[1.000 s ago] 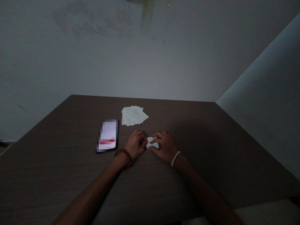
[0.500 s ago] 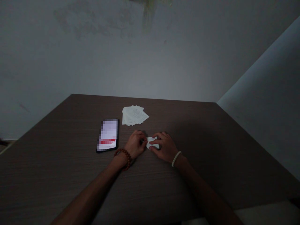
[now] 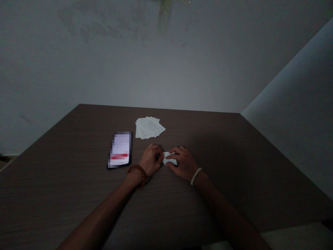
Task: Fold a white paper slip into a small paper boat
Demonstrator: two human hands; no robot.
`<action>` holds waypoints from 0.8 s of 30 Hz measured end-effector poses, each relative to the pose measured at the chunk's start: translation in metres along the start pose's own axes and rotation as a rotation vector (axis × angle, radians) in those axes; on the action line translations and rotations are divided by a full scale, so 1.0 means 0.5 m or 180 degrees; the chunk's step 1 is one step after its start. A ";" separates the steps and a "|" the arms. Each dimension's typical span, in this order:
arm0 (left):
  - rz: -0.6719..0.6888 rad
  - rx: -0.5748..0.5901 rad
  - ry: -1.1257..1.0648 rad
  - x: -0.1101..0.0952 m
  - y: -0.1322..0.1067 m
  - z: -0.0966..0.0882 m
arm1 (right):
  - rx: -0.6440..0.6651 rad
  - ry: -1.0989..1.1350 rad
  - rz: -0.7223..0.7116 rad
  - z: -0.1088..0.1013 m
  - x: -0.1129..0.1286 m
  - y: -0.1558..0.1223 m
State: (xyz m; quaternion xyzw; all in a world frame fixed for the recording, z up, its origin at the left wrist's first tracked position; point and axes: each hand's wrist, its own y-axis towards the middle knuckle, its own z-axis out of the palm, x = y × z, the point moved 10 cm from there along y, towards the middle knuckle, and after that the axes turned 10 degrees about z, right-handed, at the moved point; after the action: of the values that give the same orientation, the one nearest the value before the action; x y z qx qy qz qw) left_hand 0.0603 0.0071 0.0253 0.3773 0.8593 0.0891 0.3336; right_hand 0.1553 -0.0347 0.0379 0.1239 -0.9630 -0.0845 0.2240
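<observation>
A small folded piece of white paper (image 3: 169,158) lies on the dark wooden table (image 3: 234,152), pinched from both sides. My left hand (image 3: 150,160), with a red-brown bead bracelet at the wrist, has its fingers curled onto the paper's left edge. My right hand (image 3: 183,162), wearing a white bead bracelet, presses fingers and thumb onto the paper's right part. Most of the paper is hidden under my fingers.
A loose pile of white paper slips (image 3: 149,127) lies just beyond my hands. A phone (image 3: 120,154) with a lit screen rests flat to the left of my left hand. Grey walls stand behind the table and to its right.
</observation>
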 end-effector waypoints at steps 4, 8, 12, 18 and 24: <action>-0.0011 -0.0034 0.0001 0.001 -0.001 -0.002 | 0.0037 -0.0079 -0.0010 0.000 0.003 -0.001; -0.0039 -0.0056 0.0024 0.000 0.000 -0.006 | 0.0105 -0.0194 -0.0025 0.001 0.007 0.002; -0.0065 -0.0074 0.0019 0.003 -0.002 -0.007 | 0.0134 -0.0202 -0.0006 0.002 0.004 0.006; -0.0052 -0.0065 0.0058 0.008 -0.004 -0.001 | 0.0186 -0.0113 0.0029 0.004 -0.002 0.008; -0.0078 -0.0030 0.0063 0.007 -0.004 0.000 | 0.0184 -0.0060 0.0077 0.003 -0.004 0.008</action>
State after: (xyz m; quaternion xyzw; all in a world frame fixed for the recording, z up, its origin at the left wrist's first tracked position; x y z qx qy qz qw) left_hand 0.0573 0.0081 0.0228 0.3643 0.8667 0.0928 0.3279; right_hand 0.1555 -0.0301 0.0367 0.1179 -0.9685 -0.0551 0.2123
